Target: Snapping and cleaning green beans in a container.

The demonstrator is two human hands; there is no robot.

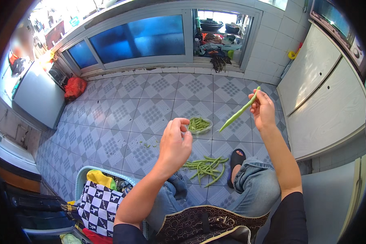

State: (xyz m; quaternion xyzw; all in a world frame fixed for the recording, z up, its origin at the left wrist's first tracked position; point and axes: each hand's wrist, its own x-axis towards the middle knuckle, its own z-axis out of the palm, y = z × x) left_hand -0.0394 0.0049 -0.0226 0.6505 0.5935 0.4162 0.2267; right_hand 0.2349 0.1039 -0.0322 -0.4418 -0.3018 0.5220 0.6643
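Note:
A long green bean [239,115] slants down to the left from my right hand [263,111], pinched near its upper end between thumb and fingers. To the left, my left hand [176,145] hovers with curled fingers and a small gap at the thumb; nothing shows in it. Beyond that hand, a clear plastic container [209,130] with short green bean pieces [198,123] stands on the floor, partly covered by my fingertips. Between my feet lies a loose pile of whole green beans [206,167].
Several green scraps [146,145] dot the patterned tile floor [152,114]. At my left stands a light blue basket [88,169] of clothes. A white cabinet [320,91] borders the right side. A red plastic bag [75,88] sits far left, near a blurred person [22,39].

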